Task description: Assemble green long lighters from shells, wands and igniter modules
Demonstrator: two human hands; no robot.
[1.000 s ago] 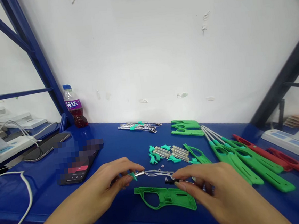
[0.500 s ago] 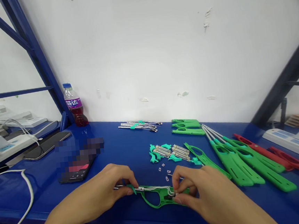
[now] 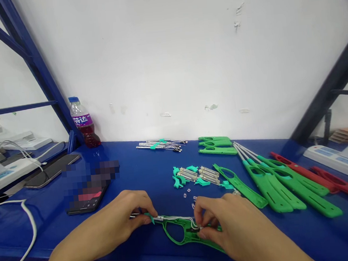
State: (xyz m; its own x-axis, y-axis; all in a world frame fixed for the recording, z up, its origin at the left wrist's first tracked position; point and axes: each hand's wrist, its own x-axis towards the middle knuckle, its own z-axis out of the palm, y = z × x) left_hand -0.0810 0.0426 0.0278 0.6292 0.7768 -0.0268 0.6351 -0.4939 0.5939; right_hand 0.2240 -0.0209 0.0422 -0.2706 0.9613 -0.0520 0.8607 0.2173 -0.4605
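An open green lighter handle shell (image 3: 188, 238) with a finger ring lies on the blue table at the front. My left hand (image 3: 136, 211) pinches a thin metal lighter tube (image 3: 159, 218) with a teal trigger piece beside the fingertips. White wires (image 3: 180, 217) run from the tube along the shell's upper edge. Over the shell's body, my right hand (image 3: 220, 220) has thumb and fingers closed at the wires' end, next to a small black part (image 3: 194, 229). What exactly those fingertips hold is partly hidden.
Teal triggers (image 3: 177, 182), clear fuel tubes (image 3: 209, 174) and small pale clips (image 3: 185, 195) lie beyond my hands. Green lighters (image 3: 270, 187) and red ones (image 3: 299, 168) lie right. Metal tubes (image 3: 157, 145), a phone (image 3: 90, 198) and a bottle (image 3: 83, 124) stand or lie farther back.
My right hand has shifted slightly left over the shell, and more of the shell's right end shows below it. My left hand keeps its pinch. The view has shifted a little.
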